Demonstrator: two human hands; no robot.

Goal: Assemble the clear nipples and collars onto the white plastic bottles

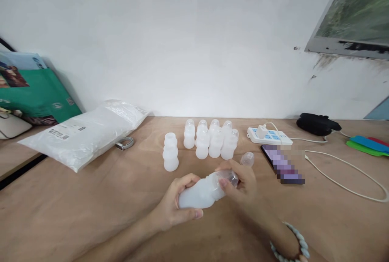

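A translucent white plastic bottle (196, 195) lies tilted between my hands above the table, its capped end up and to the right. My left hand (172, 205) wraps round its base. On the clear cap (230, 177) at the other end, my right hand (243, 179) closes its fingers. One uncapped bottle (170, 152) stands upright beyond my left hand. Several bottles with clear caps (215, 144) are grouped upright behind the held one. A loose clear cap (247, 158) rests on the table just past my right hand.
A white plastic parcel (88, 132) and a watch-like band (124, 143) lie on the left. To the right are a power strip (270, 136), a phone (281, 164), a white cable (349, 162), a black case (317, 124) and coloured sheets (369, 145). A wall (182, 51) rises behind.
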